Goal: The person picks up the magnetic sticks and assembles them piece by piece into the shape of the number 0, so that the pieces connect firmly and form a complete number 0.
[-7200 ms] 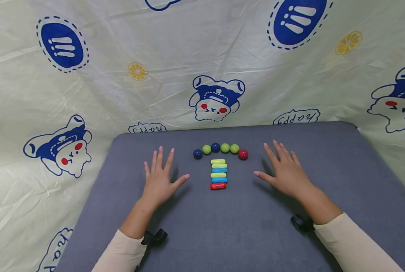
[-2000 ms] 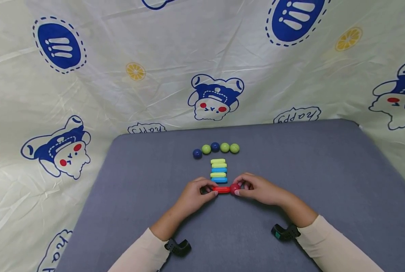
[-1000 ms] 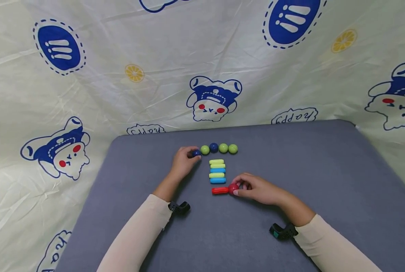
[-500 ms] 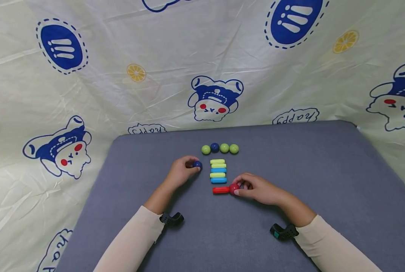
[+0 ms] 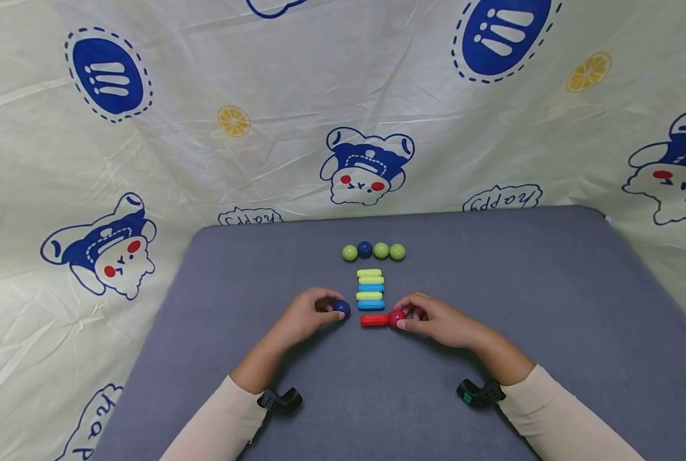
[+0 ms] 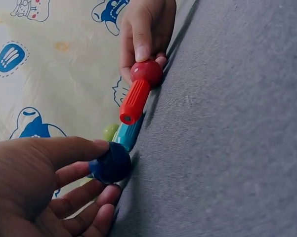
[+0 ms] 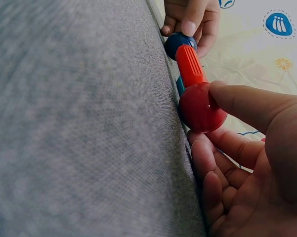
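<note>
In my left hand (image 5: pixel 307 315) a dark blue ball (image 5: pixel 341 310) is pinched between thumb and fingers, just left of a short red rod (image 5: pixel 374 321). My right hand (image 5: pixel 438 319) grips a red ball (image 5: pixel 397 318) that is joined to the rod's right end. The left wrist view shows the rod's free end, a hole in its tip, pointing toward the blue ball (image 6: pixel 111 164). In the right wrist view the red ball (image 7: pixel 202 107) sits between thumb and fingertips, and the rod (image 7: pixel 190 65) overlaps the blue ball beyond it.
Several yellow-green and blue rods (image 5: pixel 370 289) lie stacked in a column just behind the red one. Farther back, a row of green balls (image 5: pixel 381 250) and one blue ball (image 5: pixel 365 250) stands on the grey table (image 5: pixel 493 256). A printed curtain (image 5: pixel 285 160) hangs behind.
The red rod and red ball were brought together at the front. My left hand then let go of the rod, took the end blue ball from the row and carried it toward the rod.
</note>
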`<state>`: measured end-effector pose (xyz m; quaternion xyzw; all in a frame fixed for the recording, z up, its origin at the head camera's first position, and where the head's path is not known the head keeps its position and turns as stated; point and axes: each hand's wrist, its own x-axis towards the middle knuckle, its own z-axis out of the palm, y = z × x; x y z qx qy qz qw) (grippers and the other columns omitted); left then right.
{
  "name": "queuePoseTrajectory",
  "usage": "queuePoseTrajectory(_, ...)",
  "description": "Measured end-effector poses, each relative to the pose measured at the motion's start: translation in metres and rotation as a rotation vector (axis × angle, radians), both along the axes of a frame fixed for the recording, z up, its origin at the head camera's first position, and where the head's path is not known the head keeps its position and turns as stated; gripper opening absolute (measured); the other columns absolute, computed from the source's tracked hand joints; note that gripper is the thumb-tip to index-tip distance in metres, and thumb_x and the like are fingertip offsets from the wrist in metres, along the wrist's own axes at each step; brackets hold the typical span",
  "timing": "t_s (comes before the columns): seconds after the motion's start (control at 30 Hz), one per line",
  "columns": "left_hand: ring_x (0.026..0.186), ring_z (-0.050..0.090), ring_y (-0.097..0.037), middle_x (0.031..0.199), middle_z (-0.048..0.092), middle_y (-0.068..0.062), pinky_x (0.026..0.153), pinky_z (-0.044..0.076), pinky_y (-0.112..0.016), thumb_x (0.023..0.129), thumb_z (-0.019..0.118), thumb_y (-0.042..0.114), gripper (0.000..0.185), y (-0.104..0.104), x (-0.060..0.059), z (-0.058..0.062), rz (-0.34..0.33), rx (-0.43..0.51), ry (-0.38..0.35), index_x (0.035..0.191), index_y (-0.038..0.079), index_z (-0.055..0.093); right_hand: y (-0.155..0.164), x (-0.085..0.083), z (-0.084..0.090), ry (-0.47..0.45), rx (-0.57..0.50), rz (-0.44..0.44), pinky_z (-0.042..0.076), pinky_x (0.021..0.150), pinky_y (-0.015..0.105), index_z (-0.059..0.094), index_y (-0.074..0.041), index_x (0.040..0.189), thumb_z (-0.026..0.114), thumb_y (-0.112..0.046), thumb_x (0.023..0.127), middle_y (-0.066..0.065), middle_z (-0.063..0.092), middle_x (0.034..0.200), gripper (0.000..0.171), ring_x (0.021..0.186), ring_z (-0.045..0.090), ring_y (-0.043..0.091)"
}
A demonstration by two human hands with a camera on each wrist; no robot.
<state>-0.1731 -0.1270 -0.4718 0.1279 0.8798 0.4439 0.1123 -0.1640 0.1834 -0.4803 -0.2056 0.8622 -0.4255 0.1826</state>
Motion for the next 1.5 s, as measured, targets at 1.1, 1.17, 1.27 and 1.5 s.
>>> queuePoseTrajectory(1.1,0.093,0.061,-0.012,0.107,0.070,-0.004,0.075,0.047,-0.023,0.088,0.079,0.021,0.029,0.007,0.013,-0.014,-0.092,0.114,-0.012,0.117,0.019,0.074,0.001,0.001,0.002,-0.005,-0.022,0.001,0.045,0.070,0.024,0.066,-0.018,0.117,0.072,-0.034,0.095,0.004,0.057,0.102,0.028,0.087,0.054,0.016)
queuePoseTrajectory(1.17,0.092,0.061,-0.013,0.106,0.070,-0.004,0.074,0.047,-0.023,0.088,0.079,0.022,0.029,0.007,0.013,-0.014,-0.087,0.117,-0.012,0.117,0.020,0.074,0.001,0.001,0.001,-0.006,-0.022,-0.001,0.046,0.070,0.024,0.066,-0.018,0.117,0.072,-0.034,0.095,0.003,0.057,0.103,0.028,0.087,0.054,0.016)
queuePoseTrajectory(1.27,0.092,0.060,-0.013,0.106,0.070,-0.004,0.074,0.047,-0.023,0.089,0.079,0.024,0.029,0.006,0.014,-0.016,-0.081,0.120,-0.009,0.116,0.021,0.074,0.000,0.000,0.001,-0.009,-0.020,-0.003,0.046,0.071,0.024,0.066,-0.020,0.117,0.072,-0.035,0.095,0.002,0.057,0.103,0.028,0.088,0.054,0.016)
queuePoseTrajectory(1.5,0.092,0.060,-0.013,0.105,0.071,-0.004,0.073,0.045,-0.023,0.088,0.080,0.025,0.029,0.007,0.013,-0.017,-0.077,0.124,-0.011,0.116,0.022,0.075,0.001,0.000,0.000,-0.014,-0.017,-0.004,0.046,0.071,0.025,0.065,-0.022,0.117,0.071,-0.036,0.095,0.002,0.057,0.103,0.027,0.089,0.054,0.017)
